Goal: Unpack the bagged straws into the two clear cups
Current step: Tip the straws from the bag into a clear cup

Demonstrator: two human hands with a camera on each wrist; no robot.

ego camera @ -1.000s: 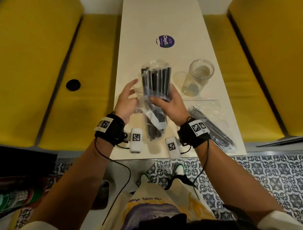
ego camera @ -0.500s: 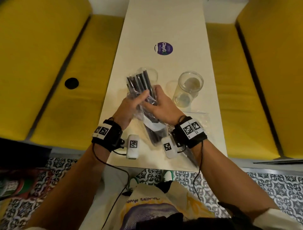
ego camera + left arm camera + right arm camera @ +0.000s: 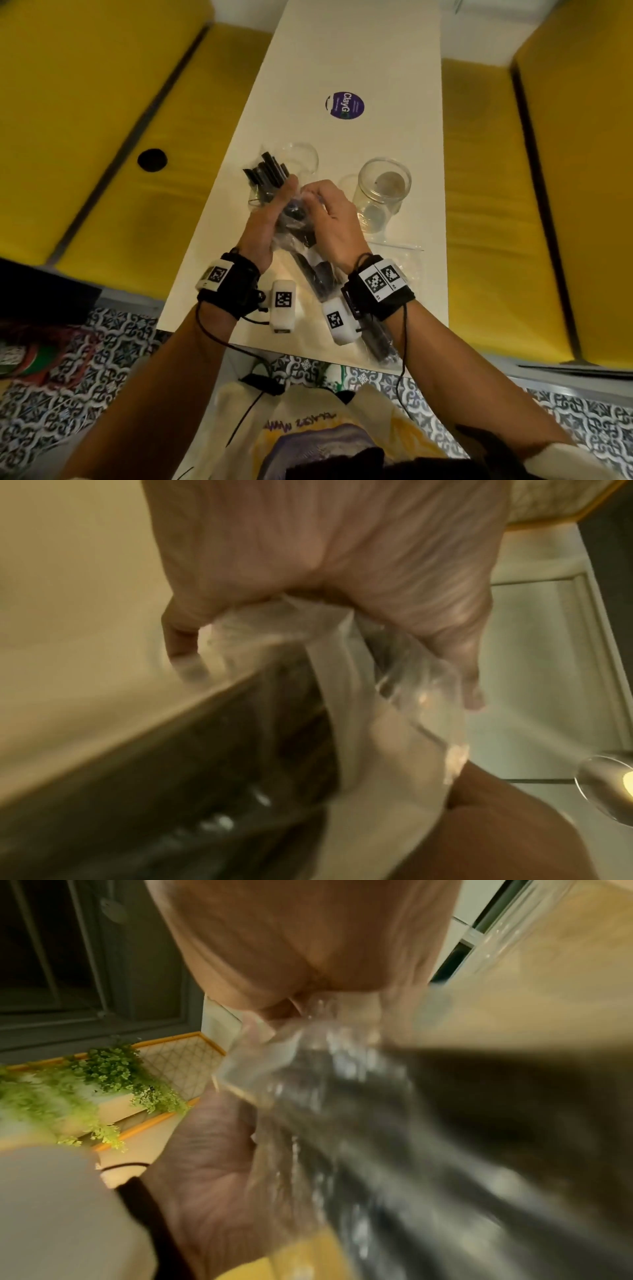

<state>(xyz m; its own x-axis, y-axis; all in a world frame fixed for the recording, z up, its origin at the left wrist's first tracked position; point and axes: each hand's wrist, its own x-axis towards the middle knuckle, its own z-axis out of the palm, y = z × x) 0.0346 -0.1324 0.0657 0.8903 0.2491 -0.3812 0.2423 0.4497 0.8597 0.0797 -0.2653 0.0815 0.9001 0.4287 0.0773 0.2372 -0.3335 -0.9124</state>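
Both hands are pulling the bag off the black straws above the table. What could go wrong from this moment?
The black straws fan out loosely past the left hand, so some may slip onto the table. The clear cup stands close beside the right hand and might be knocked over.

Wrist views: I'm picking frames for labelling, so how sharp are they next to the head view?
Left wrist view: motion-smeared, the bag and black straws streaky under the left hand. Right wrist view: blurrier still, straws a dark smear below the right hand. Head view: mostly crisp, edges stretched by the wide lens, warm dim light.
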